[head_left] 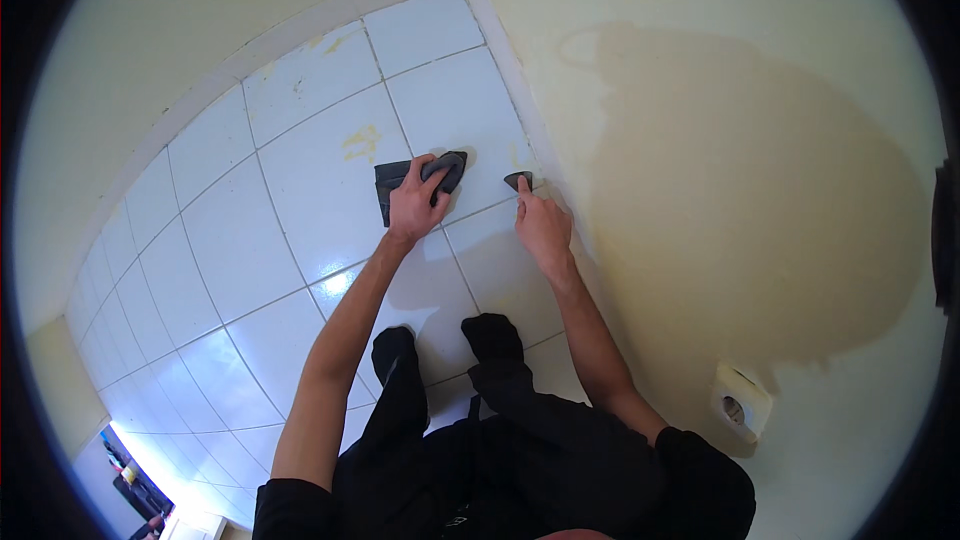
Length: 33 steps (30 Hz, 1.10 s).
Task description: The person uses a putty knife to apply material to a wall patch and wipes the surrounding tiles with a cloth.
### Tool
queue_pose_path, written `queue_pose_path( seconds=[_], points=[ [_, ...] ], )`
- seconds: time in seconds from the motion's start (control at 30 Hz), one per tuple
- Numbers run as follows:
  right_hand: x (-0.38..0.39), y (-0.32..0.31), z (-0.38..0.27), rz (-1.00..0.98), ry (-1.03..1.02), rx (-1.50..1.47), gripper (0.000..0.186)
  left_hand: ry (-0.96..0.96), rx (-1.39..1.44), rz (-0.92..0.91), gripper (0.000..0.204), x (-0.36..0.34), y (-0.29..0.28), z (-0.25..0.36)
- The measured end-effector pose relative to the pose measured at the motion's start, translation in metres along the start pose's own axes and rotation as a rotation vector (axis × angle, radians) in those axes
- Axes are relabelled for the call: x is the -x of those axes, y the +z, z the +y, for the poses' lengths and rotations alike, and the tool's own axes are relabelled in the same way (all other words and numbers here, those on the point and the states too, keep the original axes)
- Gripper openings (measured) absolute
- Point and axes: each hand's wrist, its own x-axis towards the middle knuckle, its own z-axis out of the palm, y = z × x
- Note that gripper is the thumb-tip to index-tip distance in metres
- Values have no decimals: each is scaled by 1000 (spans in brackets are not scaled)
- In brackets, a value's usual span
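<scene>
My left hand [413,205] presses a dark grey folded cloth [393,177] onto the white tiled floor [325,185], its fingers bent over the bunched right side. In my right hand [545,228] is a small scraper [514,180] with a dark, flared blade. The index finger lies along the blade, and the handle is hidden in the palm. The blade is at the floor near the right wall. A yellowish stain [362,143] marks the tile just beyond the cloth.
More yellowish smears [340,42] lie on a tile near the far skirting [300,22]. A cream wall [760,190] rises close on the right, with a wall socket [737,408] low down. My feet in black socks [490,337] stand behind my hands. Assorted items [140,485] show at the lower left.
</scene>
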Motion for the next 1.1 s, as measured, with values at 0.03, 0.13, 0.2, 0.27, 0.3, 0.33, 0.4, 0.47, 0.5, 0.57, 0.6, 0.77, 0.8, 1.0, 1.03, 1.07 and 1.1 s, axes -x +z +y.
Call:
queue_pose_path(
  seconds=[0.03,0.13,0.2,0.27,0.3,0.33,0.4,0.47,0.5,0.57,0.6,0.77,0.8,1.0,1.03,1.07,1.1],
  points=[
    [-1,-1,-1,-5,3,8,42,-2,1,-1,38,0,0,-1],
    [-3,-1,-1,21,-9,9,41,17,9,4,40,0,0,-2],
    [-3,-6,-1,-16,-7,3,43,41,15,11,40,1,0,-2],
    [-6,-7,-1,-49,-7,-5,44,8,19,-4,40,2,0,-3],
    [-8,-2,1,-19,-17,-8,44,12,23,-5,40,2,1,-2],
    [-8,1,3,11,-27,-11,44,10,30,-13,40,1,2,-2],
    [-6,2,8,23,-59,-4,44,9,39,-21,40,0,2,-1],
    [0,-2,12,35,-95,4,44,-12,54,-37,41,0,1,1],
    [8,-10,5,50,-118,-3,44,-15,48,-33,41,0,-2,0],
    [24,-15,-4,60,-147,-14,43,-76,114,-73,41,2,-6,-3],
    [31,-16,-7,85,-192,-68,41,-82,108,-69,41,1,-6,-7],
    [45,-4,-26,-74,-299,-844,33,-264,743,-203,41,-3,-3,-37],
    [44,-7,-29,-320,-213,-1112,34,-415,983,-243,43,-4,-5,-35],
    [33,-11,-36,-725,69,-1376,45,-663,1234,-592,47,-13,-45,-26],
    [31,-10,-33,-743,87,-1315,47,-658,1292,-591,46,-13,-48,-24],
    [32,-9,-28,-743,85,-1315,47,-657,1291,-590,46,-13,-51,-22],
    [32,-11,-26,-756,105,-1262,47,-674,1222,-580,46,-11,-52,-21]
  ],
)
